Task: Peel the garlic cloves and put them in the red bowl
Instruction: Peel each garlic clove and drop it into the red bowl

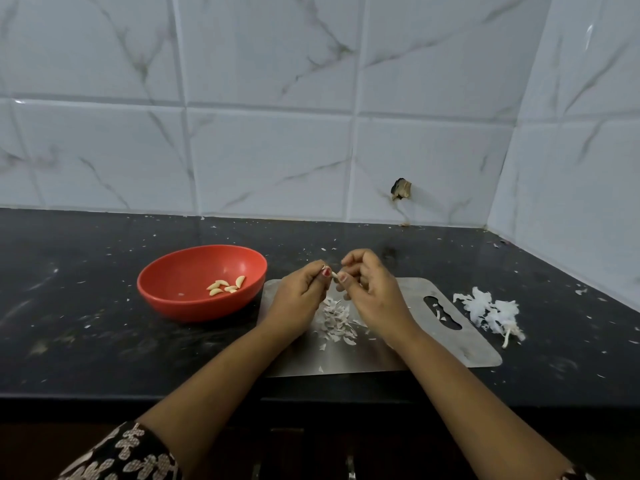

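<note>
Garlic clove (334, 274) held above the steel board (440, 344), pinched between the fingers of left hand (300, 296) and right hand (373, 289). Loose skins (335, 320) lie beneath. Red bowl (169, 265), left on the worktop (86, 341), holds peeled cloves (225, 287).

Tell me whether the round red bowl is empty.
Not empty: the round red bowl holds a few pale peeled garlic cloves on its bottom.

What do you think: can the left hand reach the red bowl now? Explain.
Probably yes: the red bowl sits just beside the left hand, nothing between them. That hand is busy, though, pinching a garlic clove with the right hand.
</note>
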A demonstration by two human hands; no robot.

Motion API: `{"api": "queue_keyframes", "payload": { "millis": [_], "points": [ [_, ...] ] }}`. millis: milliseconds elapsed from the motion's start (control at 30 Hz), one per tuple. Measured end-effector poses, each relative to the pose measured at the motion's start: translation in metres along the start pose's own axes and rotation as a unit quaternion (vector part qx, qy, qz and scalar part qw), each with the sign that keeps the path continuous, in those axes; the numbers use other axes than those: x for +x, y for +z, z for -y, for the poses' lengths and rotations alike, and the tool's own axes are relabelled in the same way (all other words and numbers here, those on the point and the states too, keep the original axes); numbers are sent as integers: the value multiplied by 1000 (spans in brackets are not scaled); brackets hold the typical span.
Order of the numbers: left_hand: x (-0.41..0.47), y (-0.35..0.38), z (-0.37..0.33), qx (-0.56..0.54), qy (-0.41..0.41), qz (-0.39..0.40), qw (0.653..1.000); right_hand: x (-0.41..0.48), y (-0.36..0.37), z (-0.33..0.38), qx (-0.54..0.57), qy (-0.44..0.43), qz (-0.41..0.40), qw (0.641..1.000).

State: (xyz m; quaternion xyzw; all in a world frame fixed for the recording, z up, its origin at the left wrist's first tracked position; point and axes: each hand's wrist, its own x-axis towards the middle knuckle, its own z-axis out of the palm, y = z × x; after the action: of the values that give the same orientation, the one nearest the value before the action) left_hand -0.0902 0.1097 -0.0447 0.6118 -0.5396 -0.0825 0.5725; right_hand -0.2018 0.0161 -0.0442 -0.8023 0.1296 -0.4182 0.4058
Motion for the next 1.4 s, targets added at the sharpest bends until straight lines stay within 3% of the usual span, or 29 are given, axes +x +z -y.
{"api": "queue_keyframes", "payload": {
  "millis": [200, 433, 567, 667, 767, 900, 1033, 1100, 1233, 1400],
  "points": [
    [-2, -3, 1, 193, 69, -2, 979, -4, -5, -1, -150, -33, 81, 985],
    [-1, -6, 3, 173, 72, 8, 982, -6, -4, 1, -276, -50, 121, 952],
    [-2, -4, 3, 166, 62, -5, 984, -5, -4, 0, -251, -79, 96, 960],
    [-1, -3, 1, 120, 23, -13, 992, -4, -2, 1, -232, -112, 62, 964],
    [0, 0, -3, -3, -59, 4, 998, -5, 1, 0, -273, -146, 46, 950],
    [2, -1, -6, -144, -167, 37, 975, -4, 3, -3, -366, -212, 19, 906],
    [6, -6, -3, -179, -192, 64, 963, -2, 5, -4, -429, -259, 10, 866],
    [4, -6, -4, -174, -179, 62, 966, -2, 5, -3, -404, -231, 10, 885],
    [2, -5, 1, -103, -60, 9, 993, -3, 5, 0, -195, -70, 2, 978],
    [4, -9, 8, -40, 27, -70, 996, -1, 0, 7, 6, 58, 15, 998]
  ]
}}
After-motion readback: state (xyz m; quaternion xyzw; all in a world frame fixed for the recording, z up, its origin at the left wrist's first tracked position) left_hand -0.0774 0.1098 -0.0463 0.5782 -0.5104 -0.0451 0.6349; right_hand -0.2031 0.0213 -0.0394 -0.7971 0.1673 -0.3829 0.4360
